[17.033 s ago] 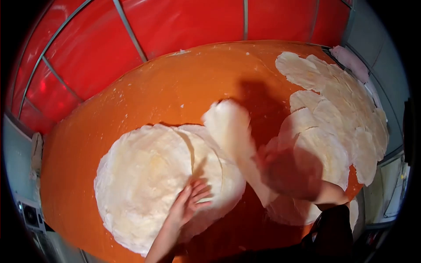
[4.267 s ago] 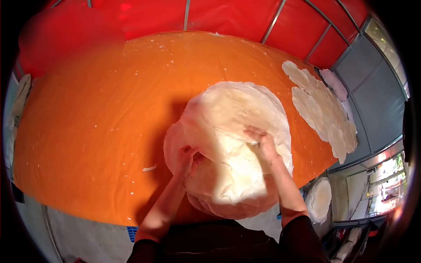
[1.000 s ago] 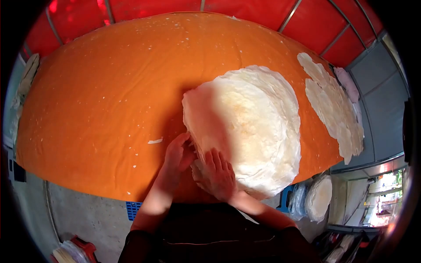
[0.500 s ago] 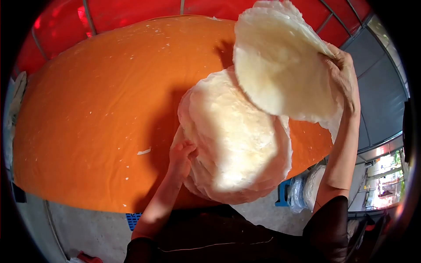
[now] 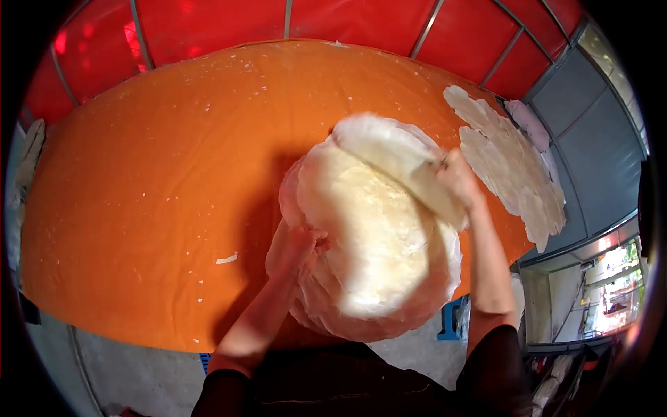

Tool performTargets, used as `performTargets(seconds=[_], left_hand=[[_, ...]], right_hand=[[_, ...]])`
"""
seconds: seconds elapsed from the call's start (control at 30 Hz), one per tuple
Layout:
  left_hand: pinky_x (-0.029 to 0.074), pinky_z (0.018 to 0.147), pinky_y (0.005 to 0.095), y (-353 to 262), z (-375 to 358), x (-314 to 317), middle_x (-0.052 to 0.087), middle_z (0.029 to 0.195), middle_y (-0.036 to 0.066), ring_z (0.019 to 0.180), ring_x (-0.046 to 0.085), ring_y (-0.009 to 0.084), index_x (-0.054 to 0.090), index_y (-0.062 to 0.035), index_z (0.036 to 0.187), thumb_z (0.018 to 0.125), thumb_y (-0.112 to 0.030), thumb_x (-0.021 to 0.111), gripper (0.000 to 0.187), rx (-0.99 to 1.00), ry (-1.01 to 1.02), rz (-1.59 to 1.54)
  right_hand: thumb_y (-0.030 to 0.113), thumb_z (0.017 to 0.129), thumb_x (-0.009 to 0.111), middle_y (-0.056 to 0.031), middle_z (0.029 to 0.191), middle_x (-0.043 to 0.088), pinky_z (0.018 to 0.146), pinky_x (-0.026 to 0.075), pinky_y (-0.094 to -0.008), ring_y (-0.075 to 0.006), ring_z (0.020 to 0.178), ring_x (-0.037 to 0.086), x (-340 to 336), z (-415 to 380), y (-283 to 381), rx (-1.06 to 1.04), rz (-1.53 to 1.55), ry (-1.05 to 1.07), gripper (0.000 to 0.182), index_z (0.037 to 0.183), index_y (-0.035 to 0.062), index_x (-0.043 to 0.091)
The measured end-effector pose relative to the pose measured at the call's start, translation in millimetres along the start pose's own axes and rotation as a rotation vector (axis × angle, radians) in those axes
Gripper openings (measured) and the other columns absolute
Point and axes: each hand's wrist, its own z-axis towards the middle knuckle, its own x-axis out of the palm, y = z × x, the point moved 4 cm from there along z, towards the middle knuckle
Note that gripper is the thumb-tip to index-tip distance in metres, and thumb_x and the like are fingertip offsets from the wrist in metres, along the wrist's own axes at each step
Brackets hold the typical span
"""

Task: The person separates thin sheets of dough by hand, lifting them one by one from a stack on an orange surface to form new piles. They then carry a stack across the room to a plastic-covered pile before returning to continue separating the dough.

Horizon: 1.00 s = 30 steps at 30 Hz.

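Note:
A pile of thin, round, pale sheets (image 5: 375,271), somewhat translucent with ragged edges, lies in front of me at the near edge of the orange-covered table. My right hand (image 5: 455,182) is closed on the edge of one pale sheet (image 5: 396,154) at the pile's upper right; this sheet stands tilted and is blurred by motion. My left hand (image 5: 302,244) rests against the left side of the pile with its fingers curled in. Whether a sheet's edge is between those fingers cannot be made out.
More pale sheets (image 5: 511,163) lie overlapped at the table's right end, beside a pinkish bundle (image 5: 528,125). The orange cover (image 5: 153,194) carries small white scraps. Red panels (image 5: 354,24) stand behind the table, grey panels (image 5: 583,125) at the right. A blue stool (image 5: 451,321) is below.
My right hand has moved left and down from the upper right to the pile, where it holds a sheet. The overlapped sheets at the right end now show. My left hand has shifted slightly right.

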Motion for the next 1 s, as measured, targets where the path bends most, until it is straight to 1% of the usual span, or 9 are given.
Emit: performTargets(seconds=[0.03,0.23,0.3,0.4,0.53,0.73,0.87,0.9,1.0], left_hand=[[0.047,0.070,0.0316,2.7,2.5,-0.9,0.054,0.089,0.012,0.078,0.054,0.0218,0.052,0.0044,0.091,0.075,0.004,0.048,0.017,-0.025,0.002,-0.003],[0.047,0.075,0.0353,26.5,18.0,-16.7,0.053,0.091,0.014,0.081,0.054,0.0256,0.051,0.0032,0.094,0.075,0.005,0.047,0.019,-0.117,0.027,-0.107],[0.047,0.076,0.0366,37.0,22.3,-19.4,0.053,0.092,0.014,0.083,0.054,0.0268,0.050,0.0028,0.095,0.075,0.005,0.047,0.020,-0.129,0.040,-0.140],[0.047,0.078,0.0376,35.8,16.8,-12.3,0.053,0.093,0.015,0.085,0.054,0.0273,0.049,0.0035,0.096,0.075,0.006,0.045,0.022,-0.066,0.045,-0.185],[0.045,0.071,0.0301,29.0,4.6,3.4,0.054,0.092,0.013,0.084,0.054,0.0229,0.044,0.0050,0.107,0.069,0.009,0.045,0.038,-0.022,0.003,-0.198],[0.038,0.063,0.0214,18.8,28.8,2.2,0.051,0.110,0.013,0.090,0.053,0.0223,0.034,0.0003,0.121,0.057,0.010,0.039,0.064,0.173,0.372,-0.064],[0.041,0.067,0.0250,2.6,33.5,5.0,0.049,0.115,0.012,0.093,0.052,0.0203,0.037,-0.0003,0.120,0.063,0.007,0.045,0.057,0.293,0.352,0.206],[0.042,0.070,0.0266,-3.6,29.1,6.3,0.049,0.114,0.012,0.094,0.052,0.0205,0.040,0.0015,0.118,0.066,0.006,0.046,0.052,0.321,0.272,0.287],[0.043,0.070,0.0261,-11.1,26.2,-8.3,0.053,0.102,0.011,0.088,0.053,0.0195,0.049,0.0046,0.108,0.069,0.004,0.052,0.039,0.242,0.104,0.592]], right_hand=[[-0.006,0.072,0.045,-0.0050,0.063,0.063,0.052,0.045,-0.0253,-0.0112,0.054,0.054,-15.1,18.2,-12.0,-0.172,-0.149,-0.104,0.028,0.092,0.0020,0.064],[0.004,0.067,0.055,-0.0136,0.098,0.061,0.064,0.049,-0.0337,-0.0238,0.083,0.060,76.6,-25.2,33.3,-0.504,-0.625,-0.210,0.028,0.094,-0.0010,0.060],[0.003,0.066,0.057,-0.0106,0.102,0.060,0.066,0.049,-0.0324,-0.0243,0.086,0.060,126.3,-29.0,4.8,-0.446,-0.631,0.147,0.031,0.097,0.0013,0.061],[0.005,0.067,0.059,-0.0090,0.100,0.061,0.066,0.050,-0.0324,-0.0249,0.083,0.060,126.2,-19.8,-20.2,-0.541,-0.191,-0.021,0.029,0.096,0.0033,0.063],[0.010,0.066,0.062,-0.0073,0.093,0.064,0.063,0.051,-0.0330,-0.0243,0.075,0.062,106.0,-22.6,16.0,-0.422,-0.345,-0.245,0.029,0.095,0.0060,0.064],[0.020,0.073,0.059,-0.0206,0.127,0.041,0.095,0.032,-0.0410,-0.0311,0.115,0.042,204.4,-60.7,-5.8,-0.364,-0.524,-0.030,0.057,0.123,-0.0004,0.038],[0.009,0.069,0.063,-0.0197,0.101,0.058,0.073,0.047,-0.0360,-0.0323,0.087,0.059,172.1,-46.6,-1.0,-0.526,-0.259,-0.285,0.046,0.111,-0.0034,0.051],[0.006,0.068,0.063,-0.0138,0.078,0.064,0.056,0.048,-0.0290,-0.0241,0.061,0.061,166.6,-35.0,-22.3,-0.135,-0.065,-0.093,0.034,0.100,-0.0043,0.058],[0.005,0.073,0.058,-0.0070,0.080,0.059,0.053,0.044,-0.0269,-0.0124,0.060,0.052,79.1,0.7,-28.6,0.194,0.094,-0.061,0.029,0.101,-0.0032,0.056]])
